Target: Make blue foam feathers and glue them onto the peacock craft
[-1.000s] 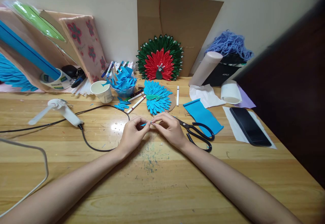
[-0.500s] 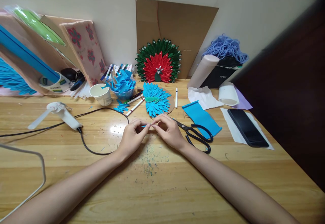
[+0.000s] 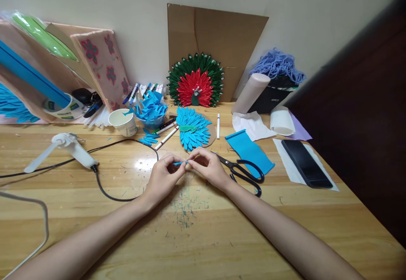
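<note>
Between the fingertips of both hands is a small narrow blue paper piece (image 3: 179, 163), mostly covered by the fingers. My left hand (image 3: 165, 175) pinches it from the left, and my right hand (image 3: 207, 168) pinches its right end, the fingertips almost meeting. Just beyond them lies a round cardboard disc (image 3: 212, 134) covered with layered blue paper feathers (image 3: 194, 138), a green body shape (image 3: 188, 128) on top. Black-handled scissors (image 3: 241, 171) rest right of my right hand, partly over a blue paper strip (image 3: 249, 149). Loose blue feathers (image 3: 149, 138) lie to the left.
A glue gun (image 3: 74, 151) with its black cable (image 3: 111, 196) lies left. Behind stand a paper cup (image 3: 123, 123), a bowl of blue scraps (image 3: 152, 111), and a red-green peacock (image 3: 195, 81) before cardboard (image 3: 218, 30). A phone (image 3: 306, 163) lies at right, a marker (image 3: 218, 126) nearer the middle.
The whole view has shifted slightly, so things appear a little lower and further left. Both hands still pinch the blue piece, and more of it shows between the fingers.
</note>
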`<state>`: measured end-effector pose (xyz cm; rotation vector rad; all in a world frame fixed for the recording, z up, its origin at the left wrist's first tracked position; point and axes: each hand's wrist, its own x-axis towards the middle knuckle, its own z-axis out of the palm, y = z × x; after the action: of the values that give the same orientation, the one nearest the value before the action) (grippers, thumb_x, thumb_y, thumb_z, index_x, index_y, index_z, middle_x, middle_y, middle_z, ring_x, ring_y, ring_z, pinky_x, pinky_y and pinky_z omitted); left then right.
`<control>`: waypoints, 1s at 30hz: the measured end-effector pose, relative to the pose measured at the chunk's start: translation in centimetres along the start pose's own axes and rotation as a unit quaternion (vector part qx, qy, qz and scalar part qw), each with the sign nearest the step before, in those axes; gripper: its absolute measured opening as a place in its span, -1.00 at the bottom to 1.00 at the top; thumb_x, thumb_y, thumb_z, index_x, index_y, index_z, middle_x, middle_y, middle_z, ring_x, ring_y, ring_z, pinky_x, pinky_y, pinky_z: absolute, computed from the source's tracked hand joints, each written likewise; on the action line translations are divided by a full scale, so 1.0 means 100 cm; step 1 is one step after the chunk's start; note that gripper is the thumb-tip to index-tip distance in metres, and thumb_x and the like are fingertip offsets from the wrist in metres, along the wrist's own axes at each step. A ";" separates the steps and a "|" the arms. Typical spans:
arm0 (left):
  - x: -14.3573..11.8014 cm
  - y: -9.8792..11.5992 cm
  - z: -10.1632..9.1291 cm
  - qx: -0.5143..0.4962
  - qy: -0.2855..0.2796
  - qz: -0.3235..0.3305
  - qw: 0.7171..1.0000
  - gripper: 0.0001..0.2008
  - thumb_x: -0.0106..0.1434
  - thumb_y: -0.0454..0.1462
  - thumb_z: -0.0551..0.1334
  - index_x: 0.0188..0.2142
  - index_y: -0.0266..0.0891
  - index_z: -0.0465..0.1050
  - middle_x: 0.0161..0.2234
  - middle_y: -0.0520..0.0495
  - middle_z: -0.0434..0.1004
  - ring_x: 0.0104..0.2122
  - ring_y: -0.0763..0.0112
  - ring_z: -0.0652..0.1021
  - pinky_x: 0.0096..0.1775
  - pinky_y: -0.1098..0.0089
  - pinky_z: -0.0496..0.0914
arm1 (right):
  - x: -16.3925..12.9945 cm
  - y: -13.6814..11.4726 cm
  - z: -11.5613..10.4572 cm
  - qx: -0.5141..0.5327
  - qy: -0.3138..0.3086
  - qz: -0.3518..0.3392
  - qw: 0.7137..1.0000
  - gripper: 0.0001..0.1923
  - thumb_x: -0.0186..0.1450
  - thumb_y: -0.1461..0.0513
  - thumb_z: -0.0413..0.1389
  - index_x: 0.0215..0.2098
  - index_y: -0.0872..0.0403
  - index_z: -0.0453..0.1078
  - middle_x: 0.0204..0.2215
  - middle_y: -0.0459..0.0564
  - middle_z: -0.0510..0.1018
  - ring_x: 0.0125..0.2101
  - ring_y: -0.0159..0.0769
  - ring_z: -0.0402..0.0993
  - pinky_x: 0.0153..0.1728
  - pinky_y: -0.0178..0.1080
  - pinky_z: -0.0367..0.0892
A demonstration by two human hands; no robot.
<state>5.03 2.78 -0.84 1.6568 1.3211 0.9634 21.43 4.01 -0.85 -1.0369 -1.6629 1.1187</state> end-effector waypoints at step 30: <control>0.002 0.009 -0.003 -0.085 -0.039 -0.060 0.994 -0.88 0.11 -0.25 0.13 -0.50 -0.27 0.30 -0.57 0.07 0.33 -0.54 0.50 0.30 -0.45 0.48 0.18 | -0.005 0.001 0.002 -0.159 0.032 -0.246 0.956 -0.93 0.17 0.32 0.13 -0.35 0.06 0.37 -0.43 -0.03 0.52 -0.37 -0.32 0.40 -0.32 -0.22 0.33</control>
<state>5.12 2.90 0.12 1.4541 1.2359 0.9040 21.43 3.56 -1.07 -0.7709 -1.9469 0.4980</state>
